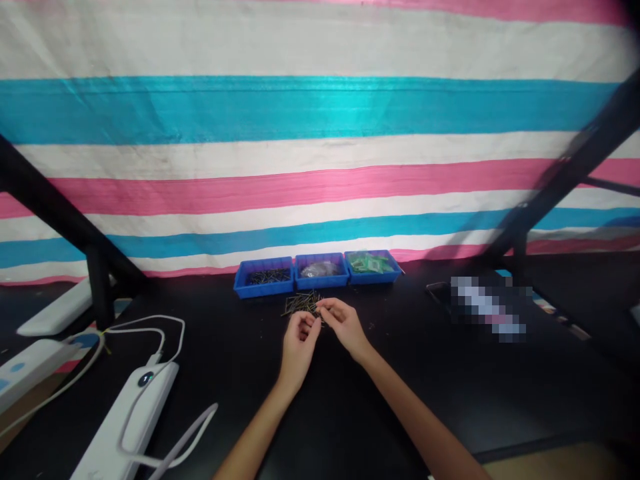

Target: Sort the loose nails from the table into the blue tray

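A loose pile of thin, dark and brassy screw-like pieces [301,303] lies on the black table in front of my hands. My left hand [299,343] is at the near edge of the pile, its fingers curled and its thumb against the forefinger. Close beside it, my right hand [346,327] pinches with thumb and forefinger, the tips almost meeting those of my left hand. Whatever sits between the fingertips is too small to make out. Behind the pile stands a blue bin [263,289] of similar dark, thin pieces.
To its right are a blue bin [323,281] with clear plastic bags and a blue bin [376,277] with green-and-clear packets. A white power bank [127,420] with cables lies at left. A dark phone-like object [439,291] is at right. Striped sheeting [320,107] hangs behind.
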{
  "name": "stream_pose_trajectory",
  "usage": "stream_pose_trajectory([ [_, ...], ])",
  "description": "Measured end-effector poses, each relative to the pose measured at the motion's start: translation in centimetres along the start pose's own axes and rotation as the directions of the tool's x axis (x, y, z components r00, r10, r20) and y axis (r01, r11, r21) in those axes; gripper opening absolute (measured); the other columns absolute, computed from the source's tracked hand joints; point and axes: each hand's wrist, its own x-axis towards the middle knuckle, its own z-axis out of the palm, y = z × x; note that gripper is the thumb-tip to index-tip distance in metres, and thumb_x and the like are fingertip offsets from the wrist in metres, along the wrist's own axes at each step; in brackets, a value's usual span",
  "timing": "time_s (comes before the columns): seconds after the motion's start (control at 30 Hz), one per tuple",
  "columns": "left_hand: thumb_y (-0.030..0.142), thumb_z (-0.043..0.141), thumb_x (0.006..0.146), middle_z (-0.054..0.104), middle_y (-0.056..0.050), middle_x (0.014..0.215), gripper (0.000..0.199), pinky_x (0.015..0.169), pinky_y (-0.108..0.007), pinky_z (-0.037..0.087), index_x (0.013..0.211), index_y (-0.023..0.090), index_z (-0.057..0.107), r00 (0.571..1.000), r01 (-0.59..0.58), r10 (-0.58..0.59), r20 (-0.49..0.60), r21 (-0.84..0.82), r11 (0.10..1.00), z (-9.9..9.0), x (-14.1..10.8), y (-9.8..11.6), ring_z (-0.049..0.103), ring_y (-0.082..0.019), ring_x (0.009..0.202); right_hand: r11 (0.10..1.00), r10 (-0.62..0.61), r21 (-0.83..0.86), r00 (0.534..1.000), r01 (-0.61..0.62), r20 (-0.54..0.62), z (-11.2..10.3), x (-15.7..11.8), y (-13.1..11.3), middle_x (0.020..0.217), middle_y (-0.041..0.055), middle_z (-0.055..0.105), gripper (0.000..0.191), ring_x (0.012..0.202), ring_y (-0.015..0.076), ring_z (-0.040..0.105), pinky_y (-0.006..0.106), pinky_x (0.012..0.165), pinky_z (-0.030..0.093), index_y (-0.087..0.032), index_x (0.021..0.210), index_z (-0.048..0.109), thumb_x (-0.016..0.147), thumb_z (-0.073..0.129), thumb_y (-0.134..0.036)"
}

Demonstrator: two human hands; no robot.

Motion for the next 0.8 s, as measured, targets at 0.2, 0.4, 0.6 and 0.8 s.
stream_pose_trajectory([
  [0.2, 0.031, 0.059, 0.076, 0.054, -0.002, 0.085, 0.018, 0.060, -0.021, 0.041, 0.087, 0.017, 0.058, 0.996, -0.042, 0.043, -0.078, 0.024, 0.999, -0.2, 0.2, 0.1, 0.051, -0.010, 0.067, 0.996, 0.083, 0.033, 0.996, -0.084, 0.036, 0.1, -0.2, -0.3, 0.088, 0.0046, 0.067, 0.022, 0.076, 0.0146, 0.061, 0.030, 0.073, 0.049, -0.019, 0.087, 0.067, 0.072, 0.062, -0.035],
  [0.4, 0.031, 0.063, 0.073, 0.053, -0.003, 0.087, 0.017, 0.055, -0.021, 0.040, 0.082, 0.017, 0.066, 0.993, -0.088, 0.094, -0.069, 0.095, 0.992, -1.0, 0.5, 0.1, 0.047, -0.007, 0.058, 0.996, 0.083, 0.034, 0.997, -0.083, 0.005, 0.2, -0.3, -0.7, 0.086, 0.0042, 0.066, 0.024, 0.069, 0.0123, 0.058, 0.029, 0.070, 0.050, -0.020, 0.087, 0.069, 0.068, 0.066, -0.035],
  [0.6, 0.033, 0.067, 0.069, 0.052, -0.002, 0.087, 0.019, 0.052, -0.021, 0.038, 0.079, 0.017, 0.069, 0.994, -0.070, 0.076, -0.075, 0.068, 0.995, -1.4, 0.9, 0.3, 0.045, -0.005, 0.055, 1.000, 0.012, -0.014, 1.000, -0.012, 0.001, -0.1, -0.2, -0.5, 0.083, 0.0031, 0.062, 0.022, 0.065, 0.0100, 0.053, 0.026, 0.064, 0.048, -0.019, 0.085, 0.070, 0.069, 0.066, -0.035],
  [0.8, 0.034, 0.068, 0.067, 0.052, -0.002, 0.087, 0.021, 0.059, -0.021, 0.043, 0.077, 0.016, 0.069, 0.990, -0.018, 0.009, -0.138, -0.061, 0.998, -1.6, 1.2, 0.7, 0.050, -0.009, 0.065, 0.984, -0.112, -0.149, 0.991, 0.100, -0.071, 0.4, -0.3, -0.1, 0.079, 0.0046, 0.063, 0.019, 0.059, 0.0100, 0.049, 0.024, 0.053, 0.041, -0.018, 0.077, 0.070, 0.071, 0.063, -0.035],
])
